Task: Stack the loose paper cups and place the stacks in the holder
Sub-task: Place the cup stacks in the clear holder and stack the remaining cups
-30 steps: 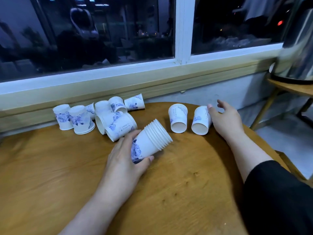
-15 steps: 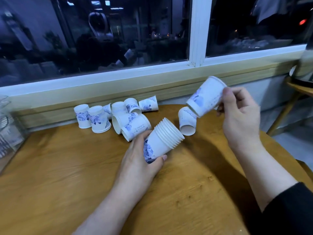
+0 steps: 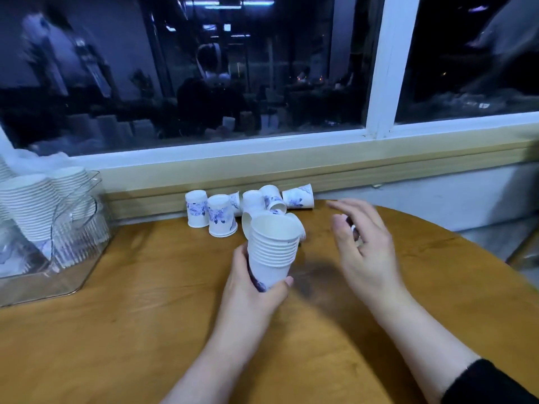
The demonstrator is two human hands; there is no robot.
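Note:
My left hand [image 3: 250, 290] grips the bottom of an upright stack of white paper cups [image 3: 272, 252] with blue flower print, mouth up, above the middle of the round wooden table [image 3: 145, 330]. My right hand [image 3: 364, 249] hovers just right of the stack, fingers spread, holding nothing. Several loose cups [image 3: 221, 215] lie and stand in a cluster at the table's back edge, behind the stack. A clear plastic holder [image 3: 58, 258] at the far left holds tall leaning stacks of cups.
A window sill and dark window run along the back. The table's curved edge falls away at the right, with floor and a wooden furniture leg [image 3: 522, 252] beyond it.
The cup my right hand held is now on top of the stack, and that hand has let go. My left hand tipped the stack upright. The view swung left, revealing the holder.

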